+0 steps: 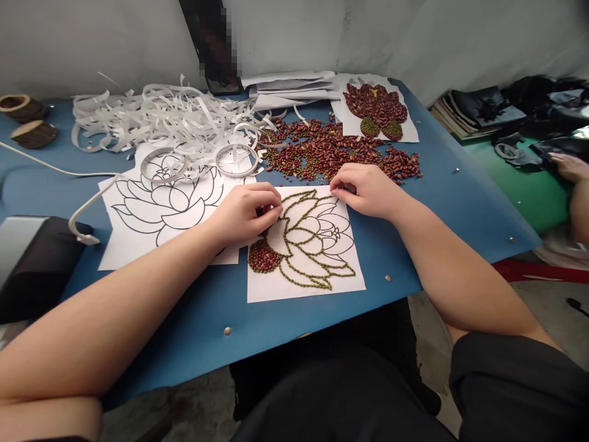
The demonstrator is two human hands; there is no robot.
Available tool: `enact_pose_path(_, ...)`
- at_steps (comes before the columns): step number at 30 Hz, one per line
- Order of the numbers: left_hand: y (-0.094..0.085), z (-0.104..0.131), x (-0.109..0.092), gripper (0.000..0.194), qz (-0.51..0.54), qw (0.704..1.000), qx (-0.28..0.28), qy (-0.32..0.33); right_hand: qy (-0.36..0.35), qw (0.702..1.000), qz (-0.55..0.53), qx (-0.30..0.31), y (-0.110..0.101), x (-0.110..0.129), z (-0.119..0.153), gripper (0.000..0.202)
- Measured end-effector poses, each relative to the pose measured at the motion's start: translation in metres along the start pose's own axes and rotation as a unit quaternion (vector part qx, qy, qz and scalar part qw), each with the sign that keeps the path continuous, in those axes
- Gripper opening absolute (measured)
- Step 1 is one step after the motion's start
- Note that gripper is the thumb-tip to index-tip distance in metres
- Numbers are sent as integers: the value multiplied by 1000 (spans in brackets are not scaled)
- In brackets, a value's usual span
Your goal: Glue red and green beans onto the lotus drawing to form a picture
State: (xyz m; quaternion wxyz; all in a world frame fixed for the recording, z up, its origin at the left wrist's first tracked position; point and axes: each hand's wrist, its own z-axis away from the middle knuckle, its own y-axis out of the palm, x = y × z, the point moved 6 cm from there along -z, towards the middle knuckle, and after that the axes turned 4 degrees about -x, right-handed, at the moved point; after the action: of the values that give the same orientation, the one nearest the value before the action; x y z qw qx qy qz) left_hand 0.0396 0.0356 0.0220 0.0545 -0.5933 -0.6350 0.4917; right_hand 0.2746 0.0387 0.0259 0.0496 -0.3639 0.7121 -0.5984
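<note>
A white sheet with a lotus line drawing [338,276] lies in front of me. Green beans follow many of its lines, and red beans fill one petal [264,258] at the lower left. My left hand [246,212] is closed over the sheet's upper left, thumb and fingertips together; anything between them is too small to make out. At the top right corner my right hand [365,189] pinches with thumb and forefinger near the paper's edge, and what it holds cannot be seen. Just beyond both hands spreads a pile of red and green beans [317,150].
A second lotus drawing [133,212] lies left, with tape rolls [164,166] on it. Behind are paper strips [151,110] and a bean-covered lotus [375,107]. A black box [41,264] with a white cable stands left. Another person's hand [570,167] is far right.
</note>
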Motion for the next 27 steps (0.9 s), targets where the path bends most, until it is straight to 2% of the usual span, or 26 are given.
enact_pose_path(6, 0, 0, 0, 25, -5, 1000, -2, 0, -13, 1000, -6, 26, 4, 3, 1, 14)
enact_pose_path(27, 0, 0, 1, 26, -9, 1000, 8, -13, 24, 998, 58, 31, 13, 2, -2, 18)
